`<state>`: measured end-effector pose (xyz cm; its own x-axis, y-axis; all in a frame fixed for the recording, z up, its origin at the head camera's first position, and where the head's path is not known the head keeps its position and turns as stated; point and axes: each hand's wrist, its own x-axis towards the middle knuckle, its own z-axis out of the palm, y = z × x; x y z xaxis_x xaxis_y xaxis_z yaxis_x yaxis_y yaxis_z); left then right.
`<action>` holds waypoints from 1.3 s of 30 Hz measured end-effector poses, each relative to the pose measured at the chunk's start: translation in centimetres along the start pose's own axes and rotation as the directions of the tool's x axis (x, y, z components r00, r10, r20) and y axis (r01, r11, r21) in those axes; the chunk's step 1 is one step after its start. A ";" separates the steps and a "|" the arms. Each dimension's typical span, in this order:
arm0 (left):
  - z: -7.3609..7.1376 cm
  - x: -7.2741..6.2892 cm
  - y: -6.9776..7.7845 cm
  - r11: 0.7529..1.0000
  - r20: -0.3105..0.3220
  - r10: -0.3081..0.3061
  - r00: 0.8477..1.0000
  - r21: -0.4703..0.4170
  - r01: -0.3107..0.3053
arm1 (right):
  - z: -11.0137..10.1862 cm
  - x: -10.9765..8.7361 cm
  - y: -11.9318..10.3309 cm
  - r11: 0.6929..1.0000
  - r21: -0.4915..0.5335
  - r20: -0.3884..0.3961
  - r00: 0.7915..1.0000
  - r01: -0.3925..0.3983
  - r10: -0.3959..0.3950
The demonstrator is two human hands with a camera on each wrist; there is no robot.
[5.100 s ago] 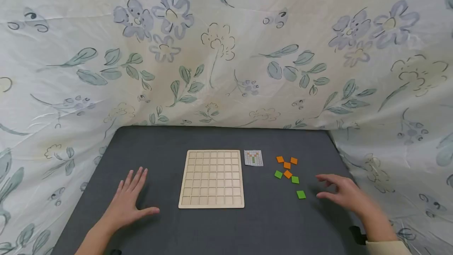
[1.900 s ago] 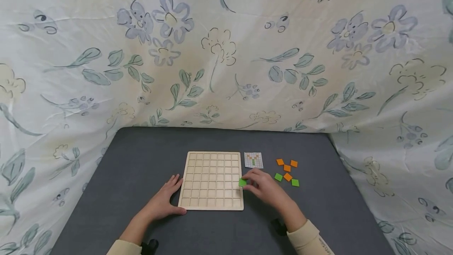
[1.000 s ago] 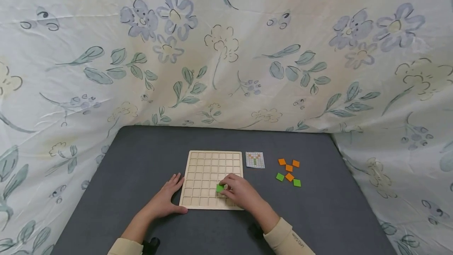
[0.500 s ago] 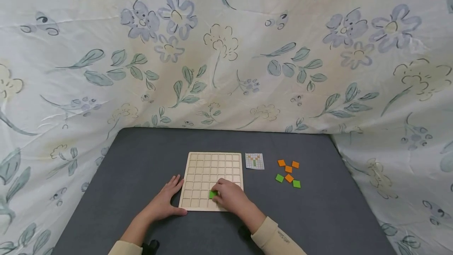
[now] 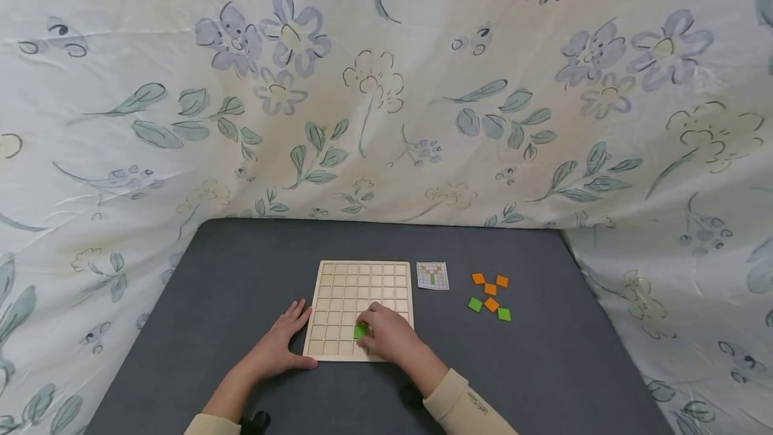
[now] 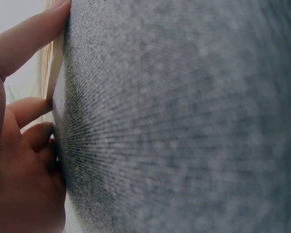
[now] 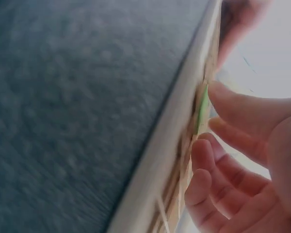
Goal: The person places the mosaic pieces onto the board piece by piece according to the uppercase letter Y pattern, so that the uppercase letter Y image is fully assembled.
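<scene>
A square wooden grid board (image 5: pixel 335 288) lies on the dark table. My right hand (image 5: pixel 391 335) pinches a green square tile (image 5: pixel 359 332) at a cell in the lower middle of the board. In the right wrist view the green tile (image 7: pixel 202 110) stands slightly tilted at the board's surface, thumb at one end and fingertips near the other. My left hand (image 5: pixel 273 348) rests at the board's left edge, its fingers and thumb spread along it. The left wrist view shows the left thumb (image 6: pixel 31 36) and a finger against the board's side.
Right of the board lies a small printed pattern card (image 5: pixel 432 276) with a coloured grid. Farther right are several loose orange tiles (image 5: pixel 490 289) and two green tiles (image 5: pixel 504 314). A floral cloth (image 5: pixel 386 119) hangs behind and beside the dark table (image 5: pixel 260 254).
The right hand took the nearest green tile from the right and carried it left onto the board, lowering it in the last second. The left hand moved right to the board's edge and stayed there.
</scene>
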<state>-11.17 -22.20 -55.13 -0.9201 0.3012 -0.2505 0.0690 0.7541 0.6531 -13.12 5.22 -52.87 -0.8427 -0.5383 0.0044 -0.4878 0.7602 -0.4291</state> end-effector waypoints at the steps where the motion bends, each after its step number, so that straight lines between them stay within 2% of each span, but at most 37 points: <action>1: 0.0 0.0 0.0 1.000 -0.002 0.000 1.000 -0.001 0.000 | -0.2 0.0 0.1 1.000 0.012 -0.006 1.000 -0.001 0.001; 10: 0.6 0.1 0.1 1.000 -0.013 -0.015 1.000 -0.003 0.015 | -2.7 -1.6 2.2 0.985 0.170 -0.105 0.994 0.021 -0.003; 17: 1.0 0.4 0.0 1.000 -0.026 -0.012 1.000 -0.018 0.011 | -4.7 -3.7 4.5 0.970 0.242 -0.153 0.985 -0.036 0.075; 20: 1.1 0.7 -0.1 1.000 -0.031 -0.019 0.999 -0.023 0.018 | -5.6 -4.5 6.0 0.961 0.263 -0.196 0.971 -0.084 0.138; 25: 1.3 1.1 -0.1 1.000 -0.038 -0.021 0.999 -0.016 0.021 | -6.6 -5.9 8.9 0.943 0.284 -0.271 0.929 -0.172 0.251; 29: 1.2 1.0 -0.1 1.000 -0.042 -0.018 0.999 -0.004 0.018 | -7.2 -7.0 10.9 0.938 0.280 -0.319 0.901 -0.207 0.294; 33: 1.2 1.0 0.0 1.000 -0.038 -0.015 0.999 -0.006 0.015 | -7.7 -8.1 12.6 0.937 0.259 -0.332 0.890 -0.234 0.314; 39: 1.3 1.0 0.2 1.000 -0.032 -0.025 0.999 -0.013 0.025 | -8.3 -9.8 15.3 0.925 0.222 -0.305 0.880 -0.308 0.365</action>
<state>-11.61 -20.99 -56.15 -0.9335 0.2629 -0.2437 0.0412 0.7540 0.6555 -14.20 25.11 -51.97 -0.9888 -0.0850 0.1223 -0.1418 0.7884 -0.5985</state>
